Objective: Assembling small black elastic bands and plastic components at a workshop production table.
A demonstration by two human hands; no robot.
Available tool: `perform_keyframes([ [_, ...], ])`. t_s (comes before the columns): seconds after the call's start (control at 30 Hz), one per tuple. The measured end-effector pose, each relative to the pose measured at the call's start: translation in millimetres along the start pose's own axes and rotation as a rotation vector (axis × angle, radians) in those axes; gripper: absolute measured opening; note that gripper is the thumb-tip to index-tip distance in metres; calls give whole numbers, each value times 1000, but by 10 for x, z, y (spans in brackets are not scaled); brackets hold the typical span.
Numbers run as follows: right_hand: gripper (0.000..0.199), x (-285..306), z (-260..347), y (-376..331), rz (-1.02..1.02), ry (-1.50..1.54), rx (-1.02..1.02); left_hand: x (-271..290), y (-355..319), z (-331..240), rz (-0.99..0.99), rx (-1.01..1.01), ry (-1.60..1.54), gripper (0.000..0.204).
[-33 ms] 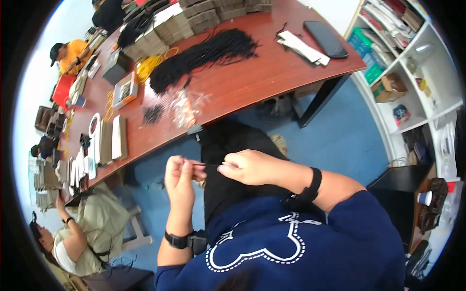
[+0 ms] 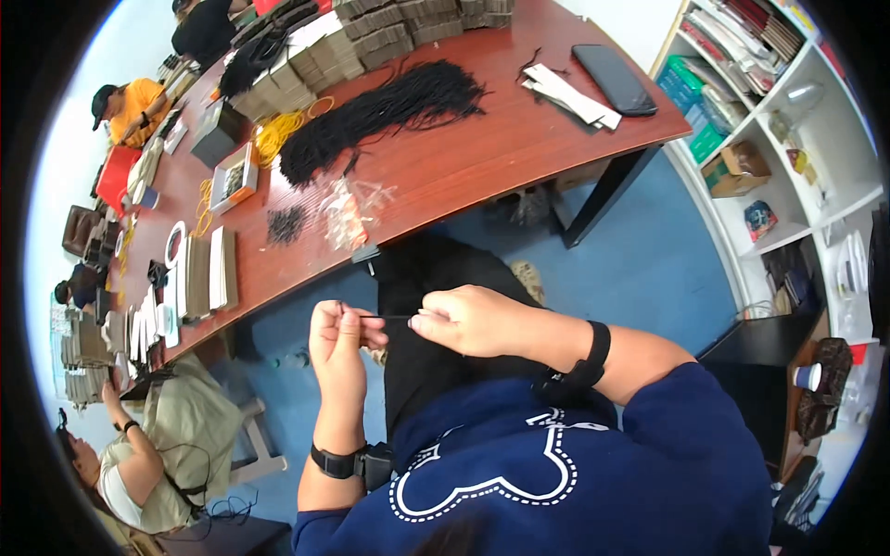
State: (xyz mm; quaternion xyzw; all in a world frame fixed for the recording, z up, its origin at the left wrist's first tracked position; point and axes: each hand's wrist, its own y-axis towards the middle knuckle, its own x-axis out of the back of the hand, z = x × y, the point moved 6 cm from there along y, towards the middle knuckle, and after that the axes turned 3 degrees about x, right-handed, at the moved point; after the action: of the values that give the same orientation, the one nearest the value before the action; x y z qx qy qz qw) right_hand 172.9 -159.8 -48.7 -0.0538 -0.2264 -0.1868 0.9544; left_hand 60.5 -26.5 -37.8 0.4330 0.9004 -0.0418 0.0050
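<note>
Left hand point(image 2: 338, 343) & right hand point(image 2: 468, 320) each pinch an end of a thin black cord point(image 2: 394, 318), pulled taut betw. them over lap, prob. to straighten it.

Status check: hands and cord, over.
Left hand and right hand pinch a thin black cord between them. Above lap, off the table. Nothing in the way.

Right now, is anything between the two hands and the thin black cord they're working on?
Nothing visible. The left hand and right hand each pinch an end of the thin black cord, stretched taut between them above the lap, well clear of the wooden table edge. Both grips look direct.
</note>
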Motion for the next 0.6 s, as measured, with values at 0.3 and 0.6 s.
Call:
perform_keyframes([
  [0.3,28,577,522,4,-19,-267,308,57,214,-182,-29,66,-102,9],
  [0.6,39,2641,-226,457,-577,-1112,6,1341,814,-1013,-655,-559,1309,33],
])
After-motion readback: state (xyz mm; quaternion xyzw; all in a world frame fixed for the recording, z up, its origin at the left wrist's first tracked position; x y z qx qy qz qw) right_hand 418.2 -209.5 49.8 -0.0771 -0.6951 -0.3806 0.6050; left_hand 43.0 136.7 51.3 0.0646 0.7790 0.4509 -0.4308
